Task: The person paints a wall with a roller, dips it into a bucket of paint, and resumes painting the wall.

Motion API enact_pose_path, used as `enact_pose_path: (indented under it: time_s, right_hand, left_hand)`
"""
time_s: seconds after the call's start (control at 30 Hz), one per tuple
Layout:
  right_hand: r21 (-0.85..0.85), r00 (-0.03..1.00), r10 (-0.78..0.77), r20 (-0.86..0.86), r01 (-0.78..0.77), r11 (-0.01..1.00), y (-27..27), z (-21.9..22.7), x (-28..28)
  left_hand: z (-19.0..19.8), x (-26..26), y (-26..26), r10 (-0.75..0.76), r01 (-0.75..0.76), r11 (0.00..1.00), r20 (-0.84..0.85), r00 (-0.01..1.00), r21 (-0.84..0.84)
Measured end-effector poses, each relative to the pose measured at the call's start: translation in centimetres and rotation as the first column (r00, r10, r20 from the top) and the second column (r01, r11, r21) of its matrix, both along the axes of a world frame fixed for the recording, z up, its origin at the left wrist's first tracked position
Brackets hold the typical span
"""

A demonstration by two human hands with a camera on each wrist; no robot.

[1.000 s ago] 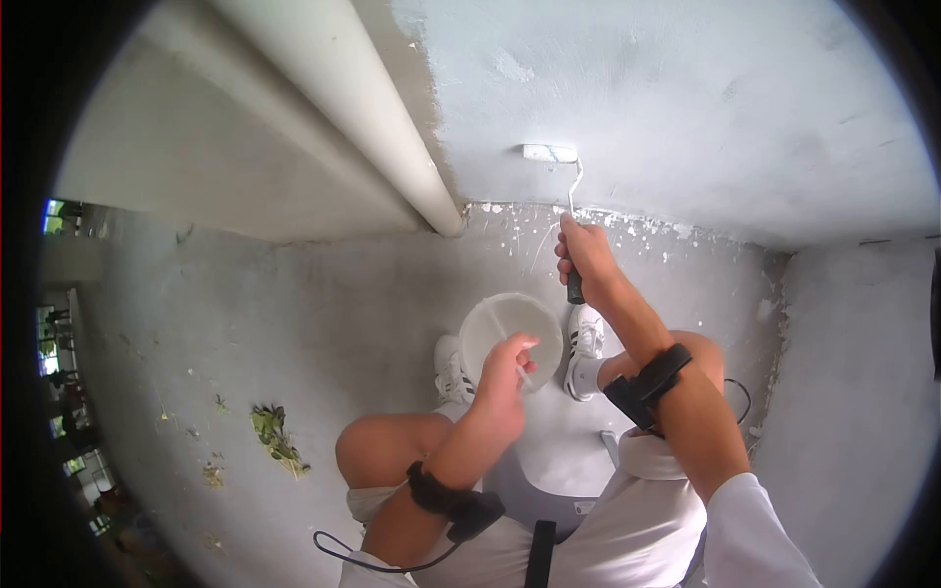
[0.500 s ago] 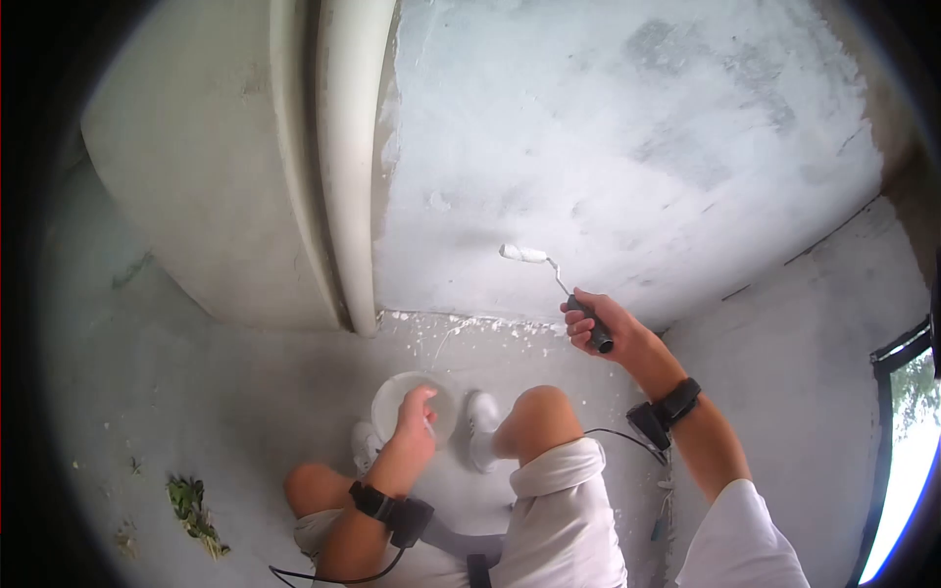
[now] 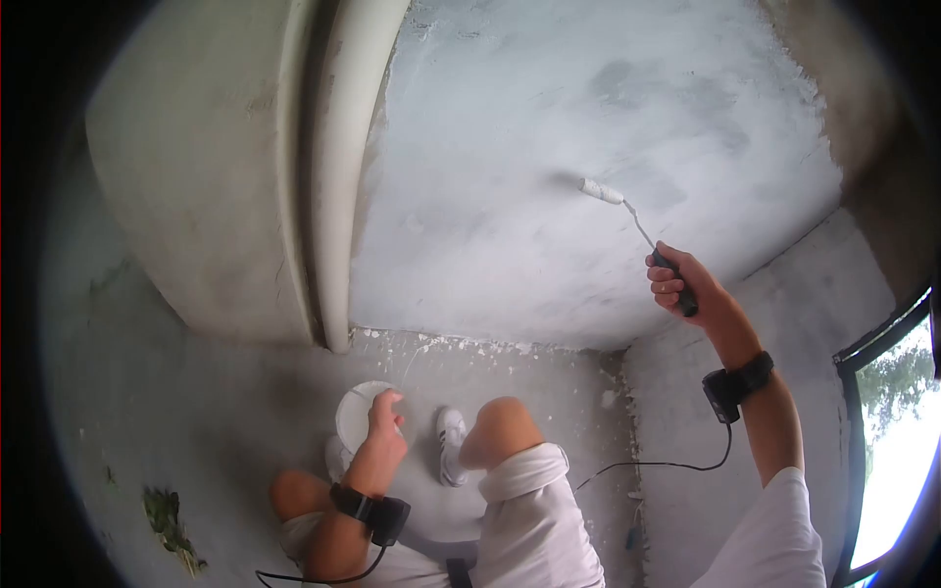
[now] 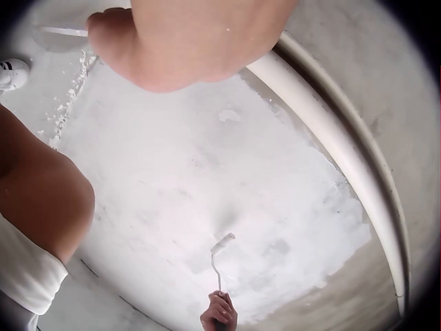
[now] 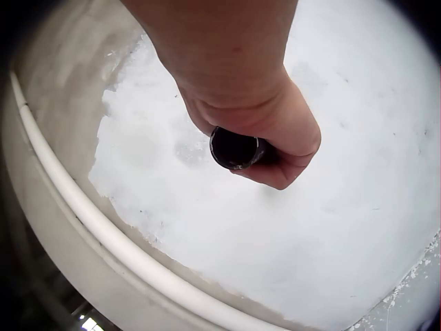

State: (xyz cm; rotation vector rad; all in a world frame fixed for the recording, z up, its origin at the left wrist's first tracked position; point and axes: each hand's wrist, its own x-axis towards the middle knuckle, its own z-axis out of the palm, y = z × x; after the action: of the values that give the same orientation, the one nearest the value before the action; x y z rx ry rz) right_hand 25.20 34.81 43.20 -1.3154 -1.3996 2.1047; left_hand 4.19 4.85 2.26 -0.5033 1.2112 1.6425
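My right hand point(image 3: 678, 284) grips the black handle point(image 3: 689, 302) of a small paint roller point(image 3: 601, 191). The white roller sleeve lies at the wall point(image 3: 470, 245), part of which is coated whitish. In the right wrist view, the round butt of the handle point(image 5: 234, 149) sticks out of the fist. Low on the left, my left hand point(image 3: 385, 431) holds the thin pale handle point(image 4: 62, 31) of a white bucket point(image 3: 351, 416) between the feet. Its fingers are curled; hand and forearm hide part of the bucket.
A pale vertical pipe point(image 3: 343, 176) runs along the left edge of the coated wall. On the right stand a grey side wall point(image 3: 745, 372) and a bright window point(image 3: 897, 431). White flecks point(image 3: 441, 343) line the floor edge; wilted leaves point(image 3: 169, 519) lie at the lower left.
My right hand has carried the roller rightward and higher up the wall. The head view has swung up and right, bringing the window in. The left hand keeps holding the bucket handle.
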Motion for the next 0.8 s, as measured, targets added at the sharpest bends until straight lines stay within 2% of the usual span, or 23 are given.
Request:
enact_pose_path:
  time_s: [0.1, 0.17, 0.27, 0.37, 0.43, 0.53, 0.67, 0.8]
  right_hand:
    - [0.002, 1.0, 0.002, 0.022, -0.002, 1.0, 2.1, -3.6, -1.4]
    - [-0.032, 0.995, 0.022, 0.092, -0.019, 0.999, 2.8, -6.3, -2.2]
    - [-0.079, 0.985, -0.008, 0.173, 0.022, 0.997, 3.8, -11.7, -3.2]
    - [-0.116, 0.968, -0.032, 0.25, 0.063, 0.991, 5.6, -18.3, -3.5]
    - [-0.13, 0.954, -0.023, 0.299, 0.064, 0.989, 7.0, -23.4, -3.4]
    - [-0.174, 0.937, -0.052, 0.346, 0.119, 0.978, 9.9, -32.5, -2.4]
    - [-0.233, 0.927, -0.123, 0.353, 0.215, 0.948, 11.8, -41.5, -1.5]
    - [-0.261, 0.922, -0.171, 0.347, 0.27, 0.927, 11.6, -45.7, -0.9]
  left_hand:
    - [-1.2, -0.3, 0.3, 0.016, -0.016, 1.0, 0.002, 1.0, 0.002]
    - [2.1, -0.4, 0.1, -0.048, 0.052, 0.996, 0.061, 0.997, -0.07]
    - [3.0, 0.0, 0.1, -0.062, 0.067, 0.996, 0.083, 0.995, -0.055]
    - [5.0, 0.3, 0.4, -0.032, 0.049, 0.987, 0.112, 0.993, -0.151]
    - [5.3, 0.3, 0.4, -0.064, 0.085, 0.983, 0.135, 0.989, -0.162]
    - [4.4, 0.1, 0.3, -0.087, 0.109, 0.98, 0.134, 0.987, -0.168]
    - [3.6, 0.2, 1.0, -0.072, 0.098, 0.976, 0.139, 0.988, -0.194]
    - [2.6, 0.3, 1.7, -0.079, 0.108, 0.967, 0.13, 0.988, -0.23]
